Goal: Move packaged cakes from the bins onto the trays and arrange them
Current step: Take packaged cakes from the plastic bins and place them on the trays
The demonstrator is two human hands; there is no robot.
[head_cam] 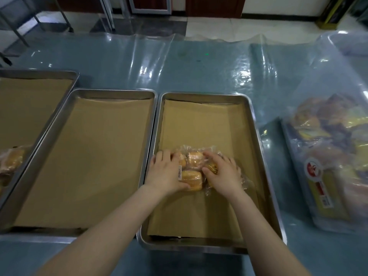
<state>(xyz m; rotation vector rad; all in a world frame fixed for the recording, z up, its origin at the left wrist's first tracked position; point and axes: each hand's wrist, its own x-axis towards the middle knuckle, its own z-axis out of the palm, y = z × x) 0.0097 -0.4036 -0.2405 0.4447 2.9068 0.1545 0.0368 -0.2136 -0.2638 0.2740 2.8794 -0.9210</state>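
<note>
A clear pack of yellow cakes (194, 168) lies in the middle of the right-hand metal tray (256, 124), which is lined with brown paper. My left hand (166, 172) lies on the pack's left side, thumb curled under its near edge. My right hand (223, 173) covers the pack's right side, fingers bent over it. Both hands hold the pack down against the paper. At the right, a transparent bin (330, 156) holds several more packaged cakes under plastic film.
A second paper-lined tray (111, 92) sits just left of the first, with nothing on it. A third tray (59, 73) at the far left holds a cake pack (10, 162) at its near end. Shiny plastic sheeting covers the blue table (179, 62).
</note>
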